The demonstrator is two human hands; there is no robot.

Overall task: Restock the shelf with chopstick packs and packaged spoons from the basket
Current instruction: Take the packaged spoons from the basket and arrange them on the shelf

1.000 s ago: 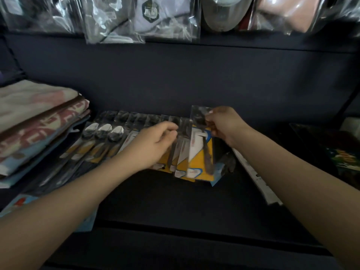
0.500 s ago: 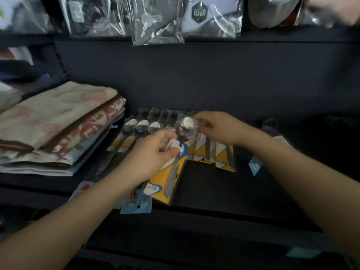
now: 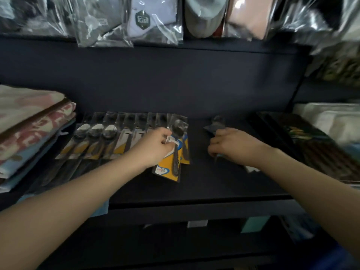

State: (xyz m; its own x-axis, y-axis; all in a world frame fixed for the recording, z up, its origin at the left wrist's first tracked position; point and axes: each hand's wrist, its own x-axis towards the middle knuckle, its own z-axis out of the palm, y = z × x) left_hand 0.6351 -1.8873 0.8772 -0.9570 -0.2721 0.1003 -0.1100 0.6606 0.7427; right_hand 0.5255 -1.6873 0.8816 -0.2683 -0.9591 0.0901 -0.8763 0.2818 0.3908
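Several packaged spoons on yellow cards lie in an overlapping row on the dark shelf. My left hand grips the rightmost spoon pack near its top, at the right end of the row. To the right, my right hand curls around a dark, clear-wrapped pack lying on the shelf; what is inside it is hard to make out. The basket is out of sight.
Folded towels are stacked at the left of the shelf. Dark boxed goods and white packs sit at the right. Bagged items hang from the shelf above. Price labels line the shelf's front edge.
My right hand has left the spoon row and moved right onto a separate dark pack. My left hand has shifted right along the row with the spoon pack.
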